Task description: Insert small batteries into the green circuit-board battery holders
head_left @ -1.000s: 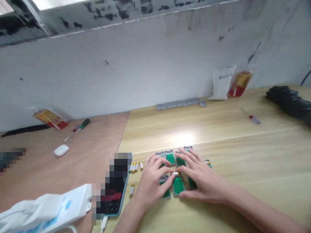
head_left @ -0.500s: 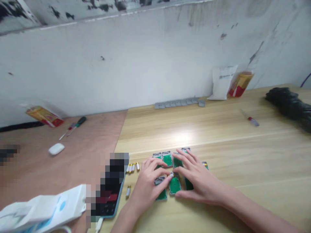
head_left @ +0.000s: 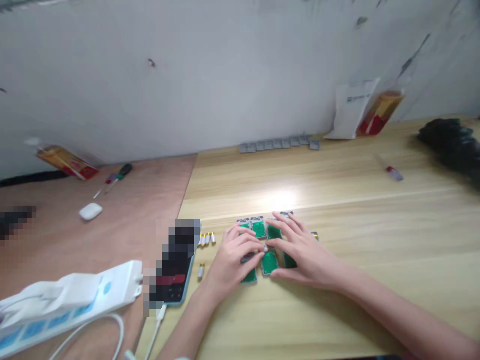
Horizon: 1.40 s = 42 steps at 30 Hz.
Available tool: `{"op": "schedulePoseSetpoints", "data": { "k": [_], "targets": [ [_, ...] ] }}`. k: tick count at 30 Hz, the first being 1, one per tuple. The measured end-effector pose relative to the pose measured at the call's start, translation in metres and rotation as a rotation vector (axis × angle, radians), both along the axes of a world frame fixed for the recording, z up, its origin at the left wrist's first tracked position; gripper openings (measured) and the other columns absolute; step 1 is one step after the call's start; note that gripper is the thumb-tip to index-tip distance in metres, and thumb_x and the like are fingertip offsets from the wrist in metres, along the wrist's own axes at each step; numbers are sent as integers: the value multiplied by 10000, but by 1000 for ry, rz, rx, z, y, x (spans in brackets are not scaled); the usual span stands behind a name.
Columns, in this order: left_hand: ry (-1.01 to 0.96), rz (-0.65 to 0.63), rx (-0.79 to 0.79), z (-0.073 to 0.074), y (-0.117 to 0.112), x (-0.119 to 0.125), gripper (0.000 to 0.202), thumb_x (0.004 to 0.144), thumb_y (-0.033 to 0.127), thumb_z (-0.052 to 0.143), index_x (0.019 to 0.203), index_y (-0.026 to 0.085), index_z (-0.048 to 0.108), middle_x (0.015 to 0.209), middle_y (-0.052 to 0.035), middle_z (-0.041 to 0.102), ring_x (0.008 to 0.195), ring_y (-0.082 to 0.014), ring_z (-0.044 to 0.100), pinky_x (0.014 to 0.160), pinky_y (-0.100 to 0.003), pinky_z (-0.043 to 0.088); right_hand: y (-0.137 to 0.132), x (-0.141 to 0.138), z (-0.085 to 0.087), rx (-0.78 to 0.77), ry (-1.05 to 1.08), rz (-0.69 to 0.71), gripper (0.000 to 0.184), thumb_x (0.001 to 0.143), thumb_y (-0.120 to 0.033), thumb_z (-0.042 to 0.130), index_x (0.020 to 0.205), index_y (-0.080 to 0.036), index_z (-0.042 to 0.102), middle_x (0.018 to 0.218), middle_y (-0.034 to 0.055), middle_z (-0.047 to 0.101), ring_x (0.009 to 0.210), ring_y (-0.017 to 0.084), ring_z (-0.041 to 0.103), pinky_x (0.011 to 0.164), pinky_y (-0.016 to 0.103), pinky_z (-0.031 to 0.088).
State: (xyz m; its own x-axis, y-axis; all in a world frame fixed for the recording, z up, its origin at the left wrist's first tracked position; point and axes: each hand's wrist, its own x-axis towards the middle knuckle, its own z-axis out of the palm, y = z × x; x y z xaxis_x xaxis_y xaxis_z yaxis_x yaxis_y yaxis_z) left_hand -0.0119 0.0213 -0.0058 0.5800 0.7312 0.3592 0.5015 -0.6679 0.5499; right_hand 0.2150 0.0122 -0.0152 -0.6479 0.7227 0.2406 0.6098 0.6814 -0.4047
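Green circuit boards [head_left: 269, 263] lie in rows on the wooden desk [head_left: 337, 195], the left hand [head_left: 234, 255] and right hand [head_left: 303, 255] close together over them, fingertips meeting at what may be a small battery [head_left: 266, 248]; loose batteries [head_left: 207, 239] and a pixelated phone [head_left: 174, 265] sit just left.

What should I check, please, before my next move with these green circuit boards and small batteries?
1. Small battery between the left hand and right hand: cannot tell which fingers grip it; it is mostly hidden.
2. Green circuit boards: ok, lying flat in two rows on the wooden table.
3. Parts of the boards under the hands: cannot tell, the fingers cover them.
4. Spare batteries: ok, grouped side by side.
5. Single battery: not ok, it lies apart from that group, beside the phone.
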Motion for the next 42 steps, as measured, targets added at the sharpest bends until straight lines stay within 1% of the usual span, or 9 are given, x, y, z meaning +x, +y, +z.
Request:
{"op": "schedulePoseSetpoints", "data": {
  "k": [4, 7, 11, 18, 23, 28, 32, 37, 42],
  "targets": [
    [-6, -8, 26, -1, 0, 2, 110, 891, 171, 626, 958, 231, 690, 913, 0, 725, 981, -182, 585, 1023, -443, 373, 0, 1, -1, 4, -15, -11, 531, 828, -532, 647, 1251, -217, 582, 1487, 140, 381, 1464, 325, 142, 1168, 577, 184],
    [-10, -11, 61, 0, 1, 3, 117, 903, 191, 613, 962, 234, 704, 901, -12, 729, 977, -194, 589, 999, -446, 398, 0, 2, 1, 0, -30, -15, 539, 827, -542, 645, 1249, -213, 586, 1484, 144, 386, 1464, 323, 143, 1170, 572, 183],
    [-2, -20, 69, -1, 2, 2, 125, 907, 199, 609, 973, 237, 709, 897, -15, 725, 997, -201, 579, 999, -449, 402, 0, 2, 3, -10, -28, -16, 522, 831, -522, 650, 1240, -203, 591, 1478, 154, 393, 1459, 323, 164, 1167, 561, 200],
    [37, -36, 73, -3, 2, 2, 125, 912, 191, 599, 973, 210, 707, 904, -40, 693, 1050, -209, 542, 958, -407, 439, 2, 3, -3, -2, -22, -5, 535, 824, -532, 653, 1249, -212, 591, 1484, 155, 380, 1455, 337, 172, 1152, 577, 210],
    [21, -11, 113, -3, -2, 5, 120, 910, 194, 604, 961, 213, 711, 907, -39, 695, 1065, -214, 545, 973, -419, 435, 1, 4, -3, 2, -17, -4, 519, 824, -499, 666, 1255, -221, 587, 1490, 145, 379, 1456, 335, 168, 1151, 569, 210],
    [80, -18, 137, -3, -2, 5, 118, 919, 203, 590, 953, 208, 703, 900, -41, 692, 1065, -217, 532, 981, -432, 429, 3, 4, -3, 3, -2, 9, 523, 831, -539, 641, 1247, -224, 597, 1478, 142, 396, 1450, 332, 188, 1151, 572, 205],
    [101, -35, 169, -5, -1, 4, 128, 923, 188, 579, 983, 203, 691, 917, -40, 691, 1068, -216, 526, 1009, -445, 410, 3, 4, -3, -4, 7, 14, 536, 820, -534, 656, 1253, -225, 594, 1486, 139, 385, 1452, 329, 178, 1153, 570, 200],
    [116, -23, 110, -4, -3, 9, 134, 921, 186, 571, 957, 205, 699, 927, -55, 665, 1080, -229, 515, 989, -443, 431, 2, 4, 0, -26, 37, 13, 512, 816, -494, 678, 1252, -240, 596, 1467, 131, 419, 1433, 333, 226, 1141, 571, 232],
    [94, 53, -15, 0, -4, 18, 131, 914, 205, 576, 882, 195, 703, 1003, -74, 607, 1090, -235, 502, 951, -423, 462, 2, 3, 4, -40, 23, 21, 516, 824, -512, 667, 1257, -241, 598, 1454, 135, 429, 1434, 325, 228, 1136, 566, 241]
  ]
}}
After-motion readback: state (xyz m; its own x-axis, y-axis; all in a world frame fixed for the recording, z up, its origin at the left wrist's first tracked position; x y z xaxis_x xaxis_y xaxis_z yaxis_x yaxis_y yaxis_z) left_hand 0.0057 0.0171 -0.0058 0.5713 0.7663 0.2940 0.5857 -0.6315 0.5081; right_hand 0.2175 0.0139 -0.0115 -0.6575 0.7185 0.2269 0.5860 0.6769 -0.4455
